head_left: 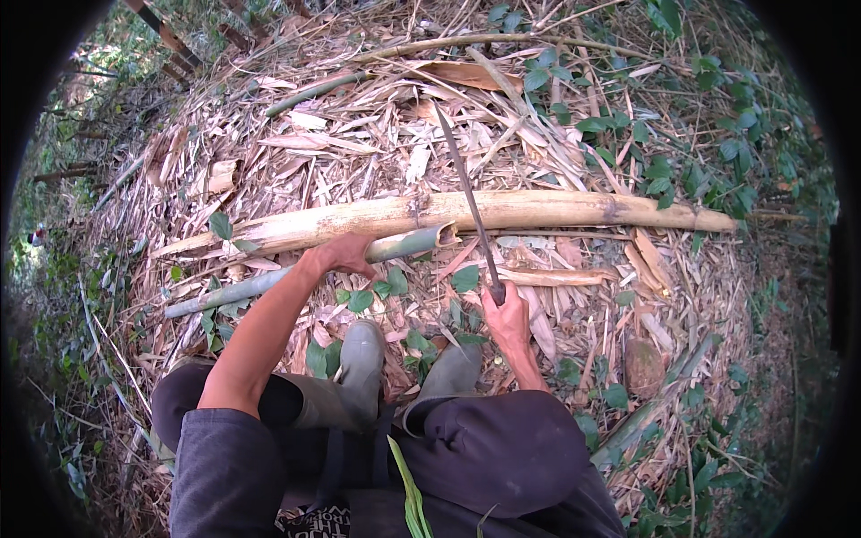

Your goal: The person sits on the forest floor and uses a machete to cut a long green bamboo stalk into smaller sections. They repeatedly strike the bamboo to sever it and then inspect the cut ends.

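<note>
My left hand (343,255) is wrapped round a grey-green bamboo pole (404,245), close to its hollow, jagged right end. The pole slants down to the left and passes behind my forearm. In my right hand (508,314) is the handle of a long, narrow machete (465,184), its dark blade pointing up and away, a little right of the pole's cut end. Just beyond the pole lies a thick, pale dry bamboo trunk (538,208), which the blade crosses in view. Whether blade and trunk touch I cannot tell.
Dry leaf husks (359,152) cover the ground. A thin green stalk (318,92) and a long curved branch (502,39) lie farther off. My grey boots (362,359) stand close to the pole. Leafy vines (659,170) grow at right; a split bamboo piece (556,276) lies nearby.
</note>
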Available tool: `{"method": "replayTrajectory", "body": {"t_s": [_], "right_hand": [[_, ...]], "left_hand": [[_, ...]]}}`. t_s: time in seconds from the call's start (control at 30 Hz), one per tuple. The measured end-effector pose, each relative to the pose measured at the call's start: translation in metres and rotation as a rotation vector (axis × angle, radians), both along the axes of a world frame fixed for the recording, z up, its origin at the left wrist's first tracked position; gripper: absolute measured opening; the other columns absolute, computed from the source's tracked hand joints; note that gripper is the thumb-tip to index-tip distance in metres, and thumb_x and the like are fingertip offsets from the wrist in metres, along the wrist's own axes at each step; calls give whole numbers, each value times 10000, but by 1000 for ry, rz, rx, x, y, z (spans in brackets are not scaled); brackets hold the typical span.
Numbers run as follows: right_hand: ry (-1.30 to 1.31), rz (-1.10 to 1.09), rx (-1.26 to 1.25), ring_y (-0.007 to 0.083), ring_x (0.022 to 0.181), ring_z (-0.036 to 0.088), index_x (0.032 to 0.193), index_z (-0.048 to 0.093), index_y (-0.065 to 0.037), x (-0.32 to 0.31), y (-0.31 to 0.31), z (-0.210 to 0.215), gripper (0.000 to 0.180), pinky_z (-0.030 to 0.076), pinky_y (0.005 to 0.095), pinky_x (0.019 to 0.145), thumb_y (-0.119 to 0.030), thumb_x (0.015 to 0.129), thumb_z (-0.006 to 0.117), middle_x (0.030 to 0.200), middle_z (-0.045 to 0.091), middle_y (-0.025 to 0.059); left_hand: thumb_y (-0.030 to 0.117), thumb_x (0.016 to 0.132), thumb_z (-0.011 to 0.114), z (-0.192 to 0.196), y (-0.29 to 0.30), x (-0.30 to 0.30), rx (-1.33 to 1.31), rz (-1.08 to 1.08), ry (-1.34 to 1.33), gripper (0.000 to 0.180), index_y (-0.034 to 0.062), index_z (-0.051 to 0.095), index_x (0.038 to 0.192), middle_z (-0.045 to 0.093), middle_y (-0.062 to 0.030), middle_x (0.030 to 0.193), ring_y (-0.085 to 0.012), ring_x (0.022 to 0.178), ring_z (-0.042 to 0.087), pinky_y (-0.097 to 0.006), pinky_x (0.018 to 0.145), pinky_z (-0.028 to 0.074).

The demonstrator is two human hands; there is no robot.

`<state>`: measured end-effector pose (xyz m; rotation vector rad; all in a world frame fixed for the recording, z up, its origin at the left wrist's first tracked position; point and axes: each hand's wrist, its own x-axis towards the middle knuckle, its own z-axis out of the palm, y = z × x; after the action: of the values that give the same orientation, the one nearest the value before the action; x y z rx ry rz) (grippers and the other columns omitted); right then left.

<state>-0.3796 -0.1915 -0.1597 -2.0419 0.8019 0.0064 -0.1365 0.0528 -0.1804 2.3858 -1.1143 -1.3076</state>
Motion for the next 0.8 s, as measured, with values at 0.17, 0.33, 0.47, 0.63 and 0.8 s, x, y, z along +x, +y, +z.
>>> {"method": "replayTrajectory", "body": {"t_s": [0.17,0.33,0.47,0.63,0.8], "right_hand": [[4,-28,56,394,633,634,888,560,22,-1,1,10,243,471,440,559,-202,839,637,662,612,217],[-39,-58,51,353,606,645,900,563,20,-14,-5,19,229,472,408,544,-189,843,636,645,617,187],[8,-85,59,362,635,651,922,568,13,-18,-10,24,224,481,411,556,-186,845,635,670,629,194],[-45,-83,11,400,680,640,940,557,26,-18,-7,11,236,479,447,583,-183,848,619,708,626,227],[20,-7,-102,386,654,629,925,570,40,-3,-16,0,250,475,440,601,-194,848,609,698,617,229]], "left_hand": [[330,642,760,-12,33,-4,41,-23,-45,663,-2,537,1171,661,-253,939,-365,884,650,-411,828,503],[282,739,668,13,14,-10,154,92,-248,543,-32,500,1150,648,-241,811,-333,727,638,-428,686,520],[214,769,603,36,-51,-5,196,41,-216,397,-45,521,1058,577,-128,644,-222,537,540,-381,470,468],[109,731,533,40,-79,20,217,-61,-304,113,17,558,792,468,-56,549,-159,441,415,-332,360,375],[108,704,565,42,-89,44,308,-183,-297,93,29,565,655,509,-67,579,-159,486,466,-335,396,415]]}}
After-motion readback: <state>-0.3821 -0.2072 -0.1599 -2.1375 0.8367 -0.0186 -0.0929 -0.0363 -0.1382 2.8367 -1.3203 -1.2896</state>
